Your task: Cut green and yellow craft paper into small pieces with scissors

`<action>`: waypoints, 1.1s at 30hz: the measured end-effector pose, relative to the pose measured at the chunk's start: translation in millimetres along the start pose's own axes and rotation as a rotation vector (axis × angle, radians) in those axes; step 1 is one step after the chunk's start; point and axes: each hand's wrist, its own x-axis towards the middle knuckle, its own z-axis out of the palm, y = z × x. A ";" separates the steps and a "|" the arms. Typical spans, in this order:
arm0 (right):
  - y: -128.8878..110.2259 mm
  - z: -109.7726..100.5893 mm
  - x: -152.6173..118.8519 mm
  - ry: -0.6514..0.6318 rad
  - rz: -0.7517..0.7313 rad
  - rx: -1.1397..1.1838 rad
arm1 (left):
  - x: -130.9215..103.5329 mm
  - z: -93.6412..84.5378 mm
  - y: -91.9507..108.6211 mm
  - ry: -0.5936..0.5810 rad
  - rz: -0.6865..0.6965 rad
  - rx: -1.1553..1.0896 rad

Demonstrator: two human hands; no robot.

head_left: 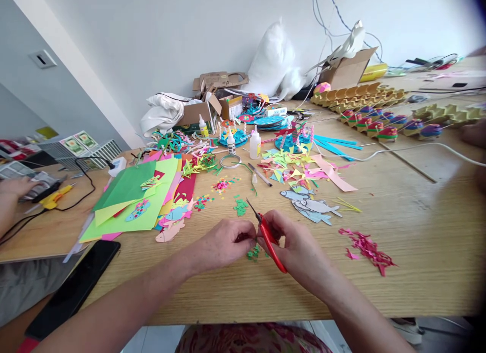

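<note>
My right hand [296, 241] is closed round the red-handled scissors [270, 244], whose dark blades point up and to the left. Just left of it, my left hand [228, 241] has its thumb and fingers pinched together; what they hold is too small to make out. Small green paper pieces [253, 252] lie on the table beneath both hands, and another little green pile [240, 207] sits beyond the scissor tips. Grey and blue paper fish [315, 207] lie beyond my right hand. Dark pink paper scraps [367, 249] are spread farther right.
Coloured sheets [129, 191] and a black phone [74, 287] lie left on the table [417, 272]. Glue bottles [255, 144] stand beyond the hands. Egg trays [360, 95] and painted pieces [387, 132] are back right. Another person's hand [17, 188] is at far left.
</note>
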 end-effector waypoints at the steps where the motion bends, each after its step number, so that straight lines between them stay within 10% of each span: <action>1: 0.6 0.5 0.1 0.002 0.005 0.011 | 0.4 -0.2 -0.4 -0.007 0.006 0.014; 24: 13.0 11.2 -4.7 0.140 0.057 0.323 | -0.1 12.2 -11.9 0.060 0.013 -0.146; 33: 9.7 2.5 -20.9 0.081 -0.012 -0.015 | -2.2 4.6 -0.2 0.163 -0.016 -0.443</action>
